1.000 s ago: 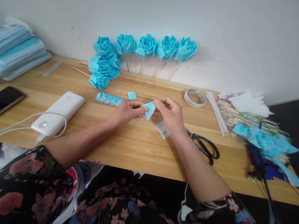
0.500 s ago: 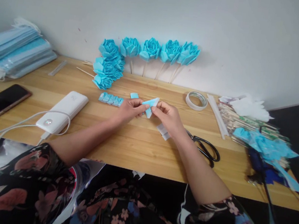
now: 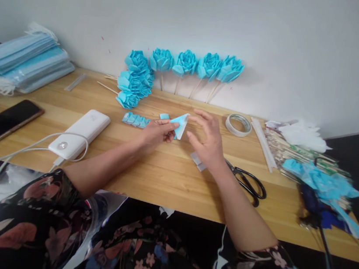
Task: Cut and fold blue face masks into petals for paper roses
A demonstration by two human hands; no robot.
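My left hand (image 3: 157,132) pinches a folded light-blue piece (image 3: 180,124), held just above the wooden table (image 3: 161,172). My right hand (image 3: 208,139) hovers beside that piece with its fingers spread, holding nothing. A row of folded blue pieces (image 3: 135,119) and one small blue square (image 3: 164,116) lie just left of my hands. Finished blue flowers on sticks (image 3: 185,63) lean against the wall behind. A small white piece (image 3: 197,160) lies under my right wrist.
Black scissors (image 3: 248,184) lie right of my right arm, a tape roll (image 3: 238,124) beyond them. A white power bank (image 3: 80,134) with cable, a phone (image 3: 0,124) and stacked face masks (image 3: 23,63) are at left. Sticks and blue scraps (image 3: 316,176) pile up at right.
My right hand has let go of the folded blue piece and opened beside it. My left hand keeps its pinch. The view has shifted slightly.
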